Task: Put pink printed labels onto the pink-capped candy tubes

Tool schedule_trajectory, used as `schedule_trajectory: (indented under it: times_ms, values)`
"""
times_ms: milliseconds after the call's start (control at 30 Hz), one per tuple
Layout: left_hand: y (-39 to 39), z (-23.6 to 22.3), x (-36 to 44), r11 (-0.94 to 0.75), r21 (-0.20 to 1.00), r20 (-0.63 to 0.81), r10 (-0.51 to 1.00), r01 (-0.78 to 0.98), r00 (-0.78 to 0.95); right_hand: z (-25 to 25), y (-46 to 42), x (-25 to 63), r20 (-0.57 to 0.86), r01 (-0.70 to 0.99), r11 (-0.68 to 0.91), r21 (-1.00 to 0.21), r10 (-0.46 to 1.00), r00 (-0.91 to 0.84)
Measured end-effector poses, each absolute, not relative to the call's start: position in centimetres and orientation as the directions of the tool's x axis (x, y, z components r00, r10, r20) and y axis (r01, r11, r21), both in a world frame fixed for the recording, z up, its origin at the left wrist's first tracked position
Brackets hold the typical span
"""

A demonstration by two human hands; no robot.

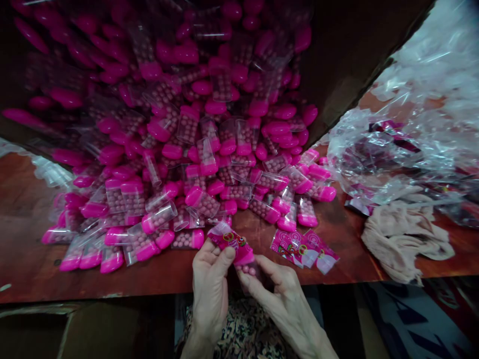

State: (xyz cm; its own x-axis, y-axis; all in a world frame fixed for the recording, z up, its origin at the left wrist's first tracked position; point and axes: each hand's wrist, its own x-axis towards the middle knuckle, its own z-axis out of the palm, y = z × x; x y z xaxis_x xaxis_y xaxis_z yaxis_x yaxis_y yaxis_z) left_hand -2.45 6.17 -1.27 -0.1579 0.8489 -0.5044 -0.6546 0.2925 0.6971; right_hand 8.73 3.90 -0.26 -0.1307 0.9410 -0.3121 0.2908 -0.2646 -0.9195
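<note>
Close to the table's front edge, my left hand [211, 279] pinches a printed pink film sleeve [227, 236] between thumb and fingers. The sleeve's lower end meets a small clear tube of pink balls [247, 269], which my right hand [286, 291] grips from the right. How far the film covers the tube is hard to see; fingers hide part of both. More flat printed sleeves [294, 248] lie on the table to the right of my hands. Just beyond my left hand rests a pink-capped tube [187, 239] on its side.
A large heap of pink-capped tubes [202, 149] spills from a dark box [350, 65] onto the reddish-brown table [247, 224]. Crumpled clear plastic bags [422, 114] fill the right side, some with printed film inside. A beige cloth [400, 239] lies at the front right.
</note>
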Motion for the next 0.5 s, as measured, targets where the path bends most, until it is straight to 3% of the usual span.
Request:
schedule_trajectory:
  times_ms: [333, 500]
  values:
    - [6.3, -1.2, -2.7, 0.471, 0.561, -0.513, 0.843, -0.681, 0.161, -1.2, 4.1, 10.7, -0.377, 0.003, -0.398, -0.917, 0.866, -0.329]
    - [6.2, -1.2, -2.8, 0.466, 0.595, -0.481, 0.859, -0.655, 0.175, -0.9, 3.7, 10.2, -0.300, 0.149, -0.276, -0.949, 0.937, -0.176]
